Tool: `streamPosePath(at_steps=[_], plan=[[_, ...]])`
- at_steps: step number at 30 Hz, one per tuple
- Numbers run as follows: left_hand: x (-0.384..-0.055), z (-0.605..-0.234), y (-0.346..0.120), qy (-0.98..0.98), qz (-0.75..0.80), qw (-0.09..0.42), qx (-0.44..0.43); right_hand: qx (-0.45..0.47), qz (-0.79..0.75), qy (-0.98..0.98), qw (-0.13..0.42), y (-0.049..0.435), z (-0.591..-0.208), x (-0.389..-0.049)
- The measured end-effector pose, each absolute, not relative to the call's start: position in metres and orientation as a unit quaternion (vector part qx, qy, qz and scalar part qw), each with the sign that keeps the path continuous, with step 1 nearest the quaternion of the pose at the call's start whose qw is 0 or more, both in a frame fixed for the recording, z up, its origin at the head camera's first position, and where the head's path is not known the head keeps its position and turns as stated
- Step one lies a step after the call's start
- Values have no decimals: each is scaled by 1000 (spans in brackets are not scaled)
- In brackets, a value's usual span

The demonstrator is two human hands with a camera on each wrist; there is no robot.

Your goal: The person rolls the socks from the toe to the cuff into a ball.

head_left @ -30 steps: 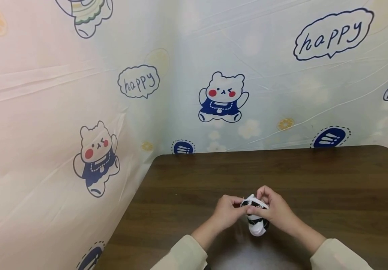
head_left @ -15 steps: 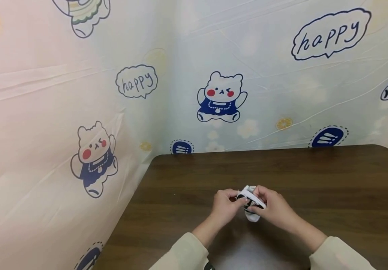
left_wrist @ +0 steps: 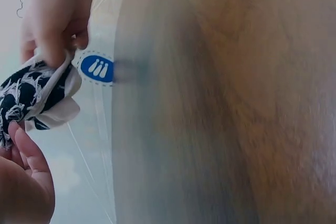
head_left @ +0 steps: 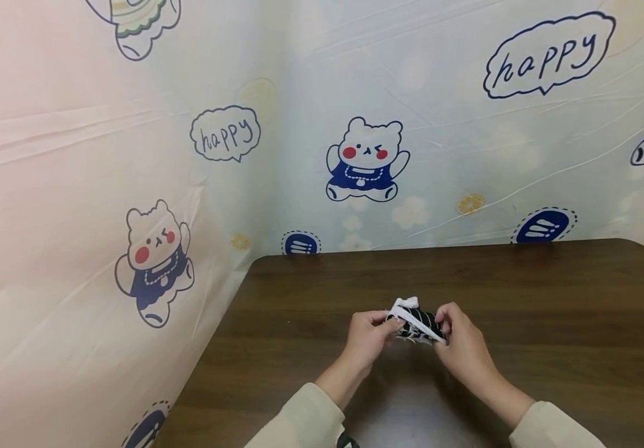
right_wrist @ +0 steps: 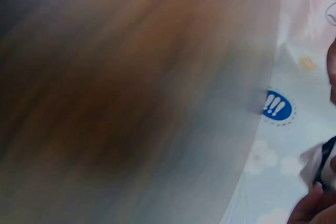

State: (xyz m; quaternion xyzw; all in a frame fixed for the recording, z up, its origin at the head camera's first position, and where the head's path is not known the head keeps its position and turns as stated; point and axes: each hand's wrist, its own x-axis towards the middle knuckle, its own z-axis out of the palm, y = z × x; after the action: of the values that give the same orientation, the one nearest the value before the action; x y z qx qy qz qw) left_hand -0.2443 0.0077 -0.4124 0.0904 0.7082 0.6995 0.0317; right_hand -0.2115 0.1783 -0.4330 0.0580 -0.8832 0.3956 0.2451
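Note:
A small black-and-white sock [head_left: 418, 322] with loose threads and a white band is held up above the brown table [head_left: 322, 286]. My left hand [head_left: 365, 339] pinches its left end between thumb and fingers. At the opposite end, my right hand [head_left: 463, 342] grips the fabric. The left wrist view shows the sock [left_wrist: 32, 94] stretched between both hands, with stringy threads on its dark surface. Only a corner of the sock [right_wrist: 326, 166] appears in the right wrist view, beside the right fingers [right_wrist: 310, 206].
A pale printed curtain [head_left: 299, 186] with bear drawings hangs behind the table and along its left side. Light sleeves [head_left: 307, 417] cover both forearms. A dark patterned item [head_left: 346, 440] partly shows near the left cuff.
The sock has risen and turned from hanging downward to lying crosswise between the hands. My right hand has moved slightly right, away from the left hand.

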Motion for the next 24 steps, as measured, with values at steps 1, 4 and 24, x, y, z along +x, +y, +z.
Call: streamPosePath(at_steps=[1,4,24], plan=[[-245,-413,6,703,705,35,85,59,398,-884,237,181,-434,-212],[-246,-414,3,697,711,49,82,70,396,-892,208,189,-435,-213],[-252,-414,-11,669,716,150,133,247,512,-792,222,212,-430,-212]])
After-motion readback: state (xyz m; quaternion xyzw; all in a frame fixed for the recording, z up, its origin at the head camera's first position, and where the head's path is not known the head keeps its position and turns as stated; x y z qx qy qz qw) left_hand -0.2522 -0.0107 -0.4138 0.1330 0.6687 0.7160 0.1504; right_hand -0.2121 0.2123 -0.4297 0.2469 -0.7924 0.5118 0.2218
